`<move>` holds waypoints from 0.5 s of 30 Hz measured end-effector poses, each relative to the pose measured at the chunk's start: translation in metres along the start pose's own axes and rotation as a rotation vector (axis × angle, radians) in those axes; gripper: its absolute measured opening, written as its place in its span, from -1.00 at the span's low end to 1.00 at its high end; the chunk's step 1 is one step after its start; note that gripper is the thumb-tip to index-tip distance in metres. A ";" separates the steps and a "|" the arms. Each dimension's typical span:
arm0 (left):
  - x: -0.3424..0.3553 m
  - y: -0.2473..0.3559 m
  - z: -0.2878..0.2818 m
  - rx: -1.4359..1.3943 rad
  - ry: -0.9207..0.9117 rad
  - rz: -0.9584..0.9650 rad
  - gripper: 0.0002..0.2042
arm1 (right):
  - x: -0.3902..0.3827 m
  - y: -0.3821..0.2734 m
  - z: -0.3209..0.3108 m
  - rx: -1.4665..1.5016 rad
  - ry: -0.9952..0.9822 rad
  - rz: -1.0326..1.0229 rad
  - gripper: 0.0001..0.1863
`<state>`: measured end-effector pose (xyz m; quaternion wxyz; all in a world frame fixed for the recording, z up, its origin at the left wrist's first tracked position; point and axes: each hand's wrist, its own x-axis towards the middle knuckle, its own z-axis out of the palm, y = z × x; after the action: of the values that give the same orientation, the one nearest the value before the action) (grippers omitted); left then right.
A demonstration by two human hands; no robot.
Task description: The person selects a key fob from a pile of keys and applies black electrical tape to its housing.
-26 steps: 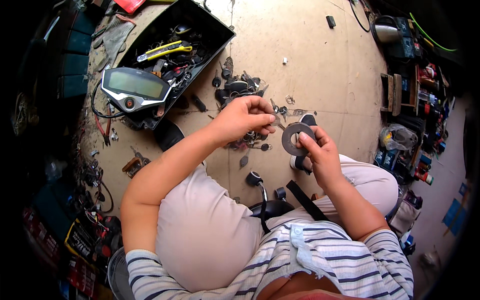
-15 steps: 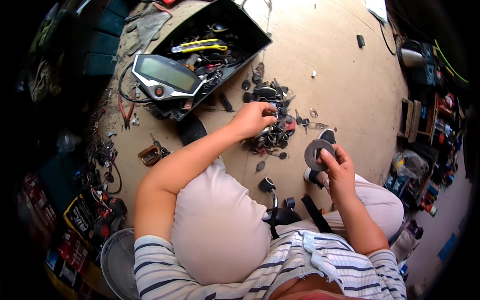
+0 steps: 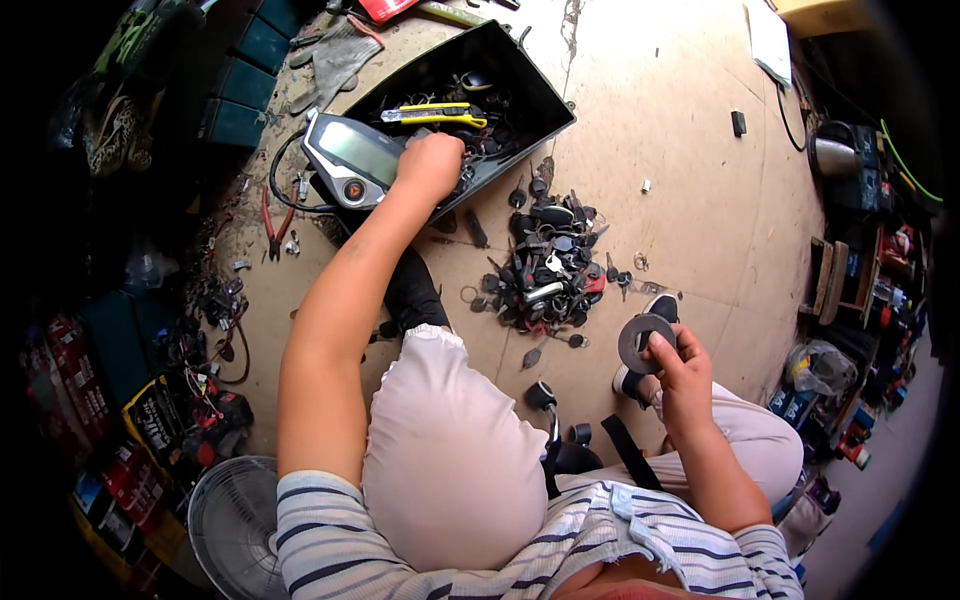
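Note:
My left hand (image 3: 431, 166) reaches into a black open box (image 3: 545, 92), its fingers curled down and closed among small dark parts. What they hold, if anything, is hidden. Right by that hand, a motorcycle instrument panel (image 3: 350, 152) with a grey display leans on the box's near-left corner. Behind the hand, a yellow utility knife (image 3: 436, 114) lies on the box's contents. My right hand (image 3: 683, 372) pinches a flat dark grey ring (image 3: 629, 346) above the floor. Between both hands, a pile of keys (image 3: 549, 262), mostly black-headed, sits on the floor, touched by neither.
Red-handled pliers (image 3: 277, 228) and a grey glove (image 3: 338, 62) lie left of the box. Wires and small parts (image 3: 220, 310) clutter the left floor. A wire-guarded fan (image 3: 235, 525) stands near my left elbow. Shelves of goods (image 3: 865, 290) line the right side.
My left hand has left the key pile and moved away and left into the black box. My right hand still holds the ring, nearly in place. The view has shifted slightly.

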<state>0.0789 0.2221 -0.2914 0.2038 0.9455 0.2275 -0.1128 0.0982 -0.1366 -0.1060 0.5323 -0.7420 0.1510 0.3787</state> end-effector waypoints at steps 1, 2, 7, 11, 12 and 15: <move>0.001 0.006 -0.006 0.073 -0.121 0.005 -0.84 | 0.000 0.000 0.001 -0.001 0.001 0.000 -0.85; 0.003 0.005 -0.001 0.091 -0.113 0.053 -0.84 | -0.001 0.001 0.003 -0.002 0.003 -0.001 -0.85; 0.015 0.014 0.021 0.219 -0.009 0.130 -0.86 | 0.001 0.005 0.000 -0.003 0.003 -0.025 -0.86; 0.022 0.007 0.042 0.160 0.073 0.048 -0.88 | -0.003 0.003 0.001 -0.023 0.021 -0.029 -0.85; 0.019 0.009 0.036 0.126 -0.001 0.000 -0.87 | -0.001 0.009 -0.001 -0.014 -0.007 -0.053 -0.84; 0.003 0.011 0.014 0.022 0.059 -0.009 -0.84 | -0.003 -0.002 -0.001 -0.069 -0.026 -0.043 -0.76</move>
<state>0.0856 0.2083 -0.3008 0.1859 0.9496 0.2365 -0.0884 0.0980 -0.1375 -0.1023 0.5162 -0.7579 0.1148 0.3820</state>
